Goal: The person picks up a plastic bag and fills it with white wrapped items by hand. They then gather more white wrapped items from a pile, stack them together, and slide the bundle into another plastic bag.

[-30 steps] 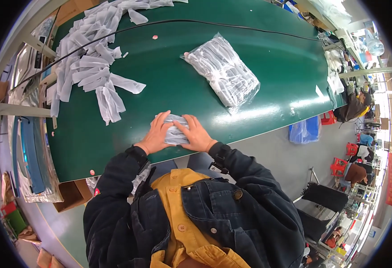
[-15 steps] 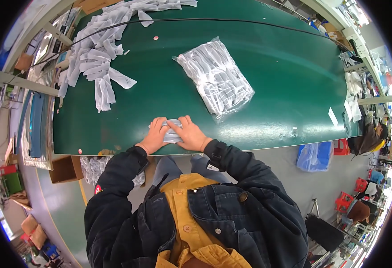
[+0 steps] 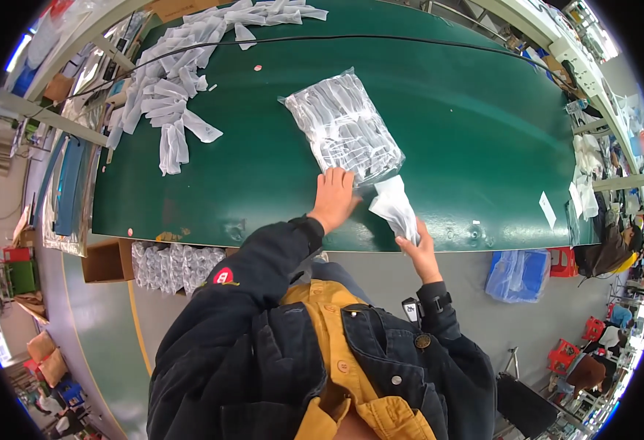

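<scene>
A clear plastic bag (image 3: pixel 347 125) filled with rows of folded, translucent white sleeves lies flat on the green table. My left hand (image 3: pixel 334 198) is at its near edge, fingers over the plastic and the thumb blurred; they appear to grip the bag's lip. To the right, my right hand (image 3: pixel 420 251) is closed round the lower end of a translucent white sleeve (image 3: pixel 395 207). The sleeve's upper end reaches up beside the bag's near right corner. Whether it touches the bag I cannot tell.
Loose white sleeves (image 3: pixel 164 99) are heaped along the table's far left. A black cable (image 3: pixel 380 37) crosses above the far side of the green table (image 3: pixel 483 161). Below the front edge stand a cardboard box (image 3: pixel 107 260), wrapped packs (image 3: pixel 179 268) and a blue bin (image 3: pixel 516 277).
Both hands were together at the table's front edge, pressing a white sleeve. Now they are apart: the left has moved up to the bag, the right has carried the sleeve rightward.
</scene>
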`<action>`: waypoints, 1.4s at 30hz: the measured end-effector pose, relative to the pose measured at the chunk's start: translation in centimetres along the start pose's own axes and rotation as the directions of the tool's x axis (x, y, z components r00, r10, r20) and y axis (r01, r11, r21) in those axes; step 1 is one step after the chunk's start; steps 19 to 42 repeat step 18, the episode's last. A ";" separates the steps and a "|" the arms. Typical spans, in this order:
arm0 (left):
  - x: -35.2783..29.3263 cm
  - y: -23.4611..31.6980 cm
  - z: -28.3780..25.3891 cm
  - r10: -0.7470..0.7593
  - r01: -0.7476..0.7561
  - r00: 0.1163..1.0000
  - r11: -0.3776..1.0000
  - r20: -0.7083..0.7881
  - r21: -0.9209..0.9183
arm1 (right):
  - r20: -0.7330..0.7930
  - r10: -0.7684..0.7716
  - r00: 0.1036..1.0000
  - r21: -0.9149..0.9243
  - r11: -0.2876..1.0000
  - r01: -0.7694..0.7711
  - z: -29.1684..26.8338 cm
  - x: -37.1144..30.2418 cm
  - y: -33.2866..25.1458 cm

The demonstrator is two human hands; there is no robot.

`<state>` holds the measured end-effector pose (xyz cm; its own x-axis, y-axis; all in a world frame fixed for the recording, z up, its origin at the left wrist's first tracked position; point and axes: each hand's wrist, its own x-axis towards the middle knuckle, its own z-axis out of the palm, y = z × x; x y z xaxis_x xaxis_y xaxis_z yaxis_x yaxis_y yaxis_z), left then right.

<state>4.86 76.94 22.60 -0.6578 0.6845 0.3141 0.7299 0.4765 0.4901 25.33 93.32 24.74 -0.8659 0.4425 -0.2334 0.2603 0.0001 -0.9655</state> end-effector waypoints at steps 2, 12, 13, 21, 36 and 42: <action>0.7 -1.4 1.1 -0.024 0.023 1.000 0.998 -0.013 -0.065 | 0.018 -0.086 0.996 -0.089 0.992 0.087 0.3 1.5 0.3; 2.1 -1.7 -0.9 -0.375 0.191 0.912 0.749 -0.169 -0.635 | 0.269 -0.151 0.951 -0.063 0.983 0.174 4.6 11.9 -1.9; 2.3 -1.6 -1.1 -0.380 0.191 0.909 0.747 -0.173 -0.636 | 0.247 -0.105 0.963 -0.090 0.987 0.130 5.0 12.6 -1.6; 1.4 -1.8 -4.2 0.086 -0.151 0.956 0.964 -0.280 -0.219 | 0.171 -0.363 0.916 -0.581 0.714 0.391 12.1 14.4 0.9; 1.4 -1.8 -4.2 0.086 -0.151 0.956 0.964 -0.280 -0.219 | 0.171 -0.363 0.916 -0.581 0.714 0.391 12.1 14.4 0.9; 1.4 -1.8 -4.2 0.086 -0.151 0.956 0.964 -0.280 -0.219 | 0.171 -0.363 0.916 -0.581 0.714 0.391 12.1 14.4 0.9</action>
